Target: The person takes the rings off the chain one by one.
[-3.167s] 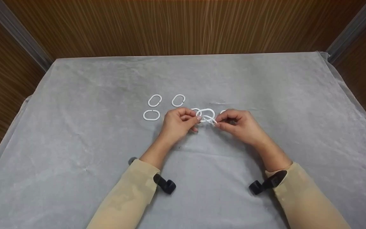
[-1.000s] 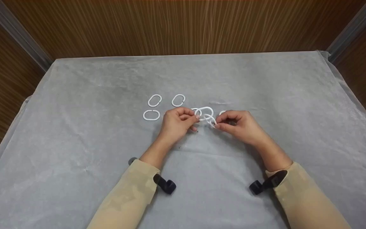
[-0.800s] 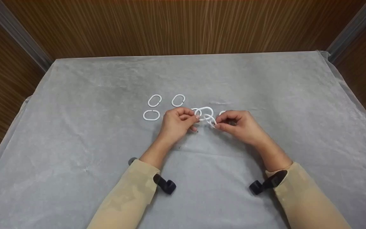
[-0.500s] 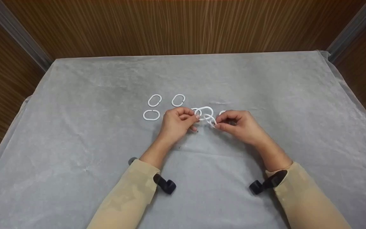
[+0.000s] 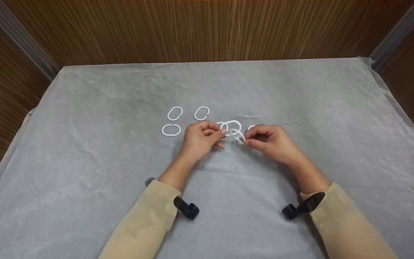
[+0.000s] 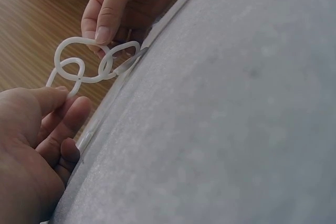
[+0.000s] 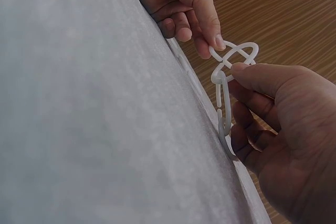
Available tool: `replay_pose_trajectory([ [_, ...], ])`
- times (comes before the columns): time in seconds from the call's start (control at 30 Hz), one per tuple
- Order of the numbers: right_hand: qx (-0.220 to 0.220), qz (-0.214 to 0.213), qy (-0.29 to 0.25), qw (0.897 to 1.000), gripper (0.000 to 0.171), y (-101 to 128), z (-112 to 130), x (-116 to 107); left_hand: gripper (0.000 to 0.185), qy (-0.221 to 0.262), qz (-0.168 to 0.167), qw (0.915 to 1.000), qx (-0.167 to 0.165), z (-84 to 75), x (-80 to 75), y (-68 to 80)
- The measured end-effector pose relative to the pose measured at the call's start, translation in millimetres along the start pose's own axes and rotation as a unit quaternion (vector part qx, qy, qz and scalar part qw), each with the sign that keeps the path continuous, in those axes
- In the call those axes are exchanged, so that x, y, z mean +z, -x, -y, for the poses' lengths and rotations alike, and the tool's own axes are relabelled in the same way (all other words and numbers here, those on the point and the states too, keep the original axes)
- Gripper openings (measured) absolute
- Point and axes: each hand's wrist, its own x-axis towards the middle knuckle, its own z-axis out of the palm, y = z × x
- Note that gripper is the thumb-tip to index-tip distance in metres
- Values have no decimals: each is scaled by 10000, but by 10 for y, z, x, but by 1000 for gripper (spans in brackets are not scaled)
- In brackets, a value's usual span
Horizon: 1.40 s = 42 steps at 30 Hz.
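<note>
3 loose rings (image 5: 172,130) on cloth (image 5: 84,162); linked chain (image 5: 233,131) btwn 2 hands

Grey-clothed table (image 5: 84,162) against wood-panelled wall (image 5: 207,28).

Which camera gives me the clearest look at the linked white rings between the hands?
The left wrist view: the linked white rings fill the frame, their crossings plain, pinched by the left hand and right hand. The right wrist view shows the rings edge-on, partly behind a thumb. The head view shows them small, half covered by fingers.
</note>
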Motion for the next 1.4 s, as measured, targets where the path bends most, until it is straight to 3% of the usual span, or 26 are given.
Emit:
replay_pose_trajectory([
  [0.5,67,-105,-71,9999,8,24,-13,-17,11,33,-190,9998,62,2,18,0],
  [0.77,14,-354,-317,9989,9,13,-41,-20,13,101,-544,9975,442,-17,1,-40],
  [1.1,106,-494,-306,9983,6,-53,-84,57,21,-25,-1049,9932,513,-69,-143,-59],
  [1.4,118,-530,-299,9981,6,-123,-110,77,15,-419,-1131,9918,424,-210,-407,-153],
])
